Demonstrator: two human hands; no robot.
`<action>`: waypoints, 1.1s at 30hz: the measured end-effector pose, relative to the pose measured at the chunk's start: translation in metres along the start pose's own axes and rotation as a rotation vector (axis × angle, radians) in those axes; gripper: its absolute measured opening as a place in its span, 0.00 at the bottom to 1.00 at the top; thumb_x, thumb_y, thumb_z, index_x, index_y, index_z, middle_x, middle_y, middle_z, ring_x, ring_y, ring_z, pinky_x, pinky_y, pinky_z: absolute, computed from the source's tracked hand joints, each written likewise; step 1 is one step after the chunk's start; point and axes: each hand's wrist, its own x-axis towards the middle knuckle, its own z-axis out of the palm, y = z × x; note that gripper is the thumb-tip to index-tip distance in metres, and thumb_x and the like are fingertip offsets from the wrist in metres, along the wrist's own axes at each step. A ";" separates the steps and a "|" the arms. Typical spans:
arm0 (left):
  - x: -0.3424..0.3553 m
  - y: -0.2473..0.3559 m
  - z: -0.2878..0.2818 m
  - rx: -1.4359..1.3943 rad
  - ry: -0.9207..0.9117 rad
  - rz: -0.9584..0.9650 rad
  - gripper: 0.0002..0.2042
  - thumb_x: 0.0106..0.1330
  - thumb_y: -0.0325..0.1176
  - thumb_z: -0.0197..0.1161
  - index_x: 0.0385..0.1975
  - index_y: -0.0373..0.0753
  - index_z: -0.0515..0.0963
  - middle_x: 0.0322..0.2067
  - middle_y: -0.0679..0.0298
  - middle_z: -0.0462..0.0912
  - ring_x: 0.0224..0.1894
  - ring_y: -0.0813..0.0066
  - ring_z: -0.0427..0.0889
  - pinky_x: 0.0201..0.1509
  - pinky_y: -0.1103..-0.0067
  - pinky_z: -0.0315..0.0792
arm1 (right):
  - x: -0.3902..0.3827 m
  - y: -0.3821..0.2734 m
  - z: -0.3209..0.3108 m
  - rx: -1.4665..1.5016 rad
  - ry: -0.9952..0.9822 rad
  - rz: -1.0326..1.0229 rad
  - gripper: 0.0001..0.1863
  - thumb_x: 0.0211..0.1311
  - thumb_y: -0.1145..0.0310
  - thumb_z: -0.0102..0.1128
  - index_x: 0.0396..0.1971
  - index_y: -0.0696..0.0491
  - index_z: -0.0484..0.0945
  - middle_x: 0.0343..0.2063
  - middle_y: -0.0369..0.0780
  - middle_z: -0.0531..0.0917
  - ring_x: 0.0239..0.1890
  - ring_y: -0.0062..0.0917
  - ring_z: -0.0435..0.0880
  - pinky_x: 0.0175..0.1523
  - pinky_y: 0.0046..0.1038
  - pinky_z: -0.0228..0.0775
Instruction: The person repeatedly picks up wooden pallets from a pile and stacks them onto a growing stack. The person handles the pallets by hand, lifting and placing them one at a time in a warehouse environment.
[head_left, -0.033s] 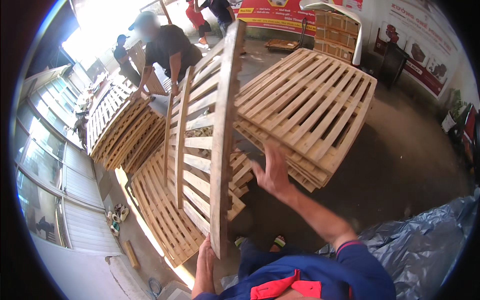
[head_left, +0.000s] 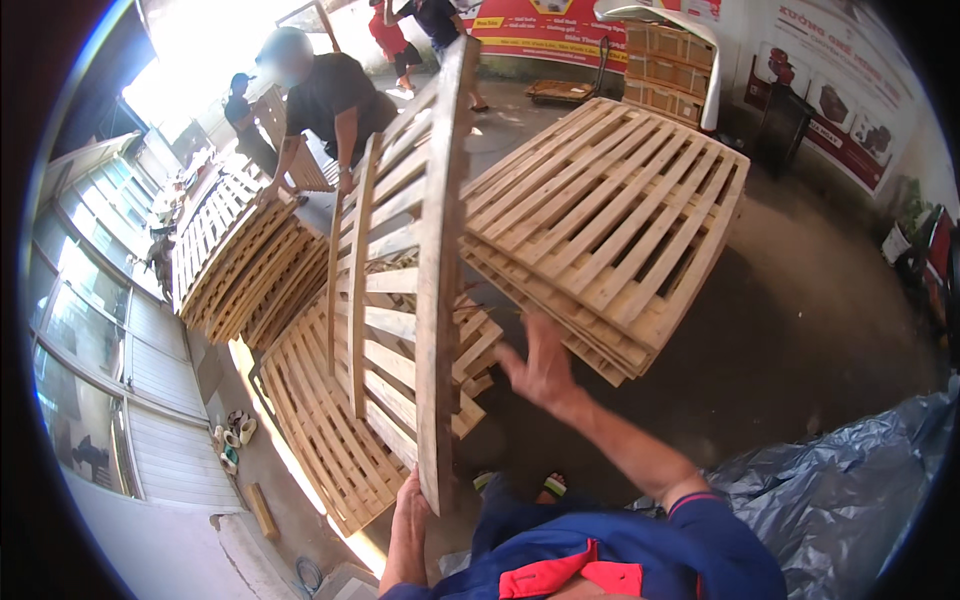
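Observation:
A slatted wooden panel (head_left: 437, 290) stands tilted up on edge in front of me. My left hand (head_left: 408, 515) grips the lower near corner of its thick edge rail; the fingers behind the rail are partly hidden. My right hand (head_left: 541, 368) is in the air to the right of the panel, fingers spread and slightly blurred, holding nothing. Just beyond it lies a stack of similar slatted panels (head_left: 610, 210). Across from me, a person in dark clothes (head_left: 335, 100) leans forward, with one hand near the panel's far side; whether it touches is unclear.
More panels are stacked at the left (head_left: 250, 260), and another slatted panel (head_left: 325, 430) lies low beneath the raised one. Silver plastic sheeting (head_left: 830, 490) covers the lower right. Shoes (head_left: 233, 435) and a wood block (head_left: 262, 512) lie by the left wall. Several other people stand farther back.
The raised panel's upper end has shifted slightly left. My right hand has moved a little left and down, still spread. My left hand keeps its grip.

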 end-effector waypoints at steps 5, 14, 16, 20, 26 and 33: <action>0.035 -0.005 0.088 0.186 0.124 0.066 0.13 0.69 0.35 0.50 0.43 0.33 0.76 0.33 0.51 0.83 0.33 0.55 0.83 0.36 0.61 0.81 | -0.084 -0.013 -0.003 0.452 -0.599 0.404 0.44 0.47 0.42 0.68 0.53 0.65 0.69 0.43 0.56 0.79 0.45 0.47 0.81 0.51 0.37 0.73; 0.062 -0.111 0.286 0.279 0.043 0.329 0.23 0.74 0.46 0.45 0.57 0.33 0.68 0.53 0.50 0.75 0.53 0.59 0.77 0.58 0.63 0.73 | -0.015 0.027 -0.060 0.364 -0.522 0.422 0.31 0.49 0.52 0.65 0.45 0.61 0.68 0.37 0.56 0.80 0.40 0.52 0.80 0.45 0.47 0.72; 0.073 -0.154 0.329 0.232 -0.182 0.210 0.25 0.73 0.49 0.45 0.57 0.34 0.68 0.51 0.53 0.76 0.53 0.60 0.77 0.58 0.63 0.73 | -0.002 0.068 -0.087 0.338 -0.444 0.398 0.27 0.52 0.53 0.63 0.42 0.61 0.70 0.32 0.55 0.81 0.37 0.50 0.82 0.43 0.42 0.74; 0.075 -0.204 0.368 0.184 0.112 -0.038 0.41 0.62 0.67 0.48 0.61 0.35 0.61 0.60 0.54 0.67 0.62 0.56 0.67 0.63 0.53 0.64 | 0.030 0.121 -0.144 0.466 -0.374 0.482 0.26 0.49 0.59 0.66 0.47 0.58 0.75 0.34 0.52 0.83 0.40 0.40 0.84 0.46 0.34 0.74; 0.102 -0.272 0.363 -0.185 0.383 0.147 0.60 0.52 0.78 0.45 0.70 0.34 0.30 0.72 0.52 0.38 0.73 0.55 0.43 0.70 0.54 0.49 | 0.062 0.184 -0.261 0.400 -0.449 0.423 0.21 0.51 0.62 0.66 0.43 0.59 0.77 0.35 0.51 0.84 0.39 0.34 0.85 0.45 0.32 0.75; 0.217 -0.344 0.419 -0.437 0.144 0.445 0.35 0.67 0.63 0.45 0.65 0.45 0.59 0.64 0.55 0.63 0.66 0.50 0.61 0.66 0.46 0.55 | 0.101 0.296 -0.327 0.575 -0.532 0.373 0.20 0.54 0.65 0.65 0.43 0.62 0.76 0.36 0.48 0.84 0.39 0.29 0.83 0.46 0.29 0.73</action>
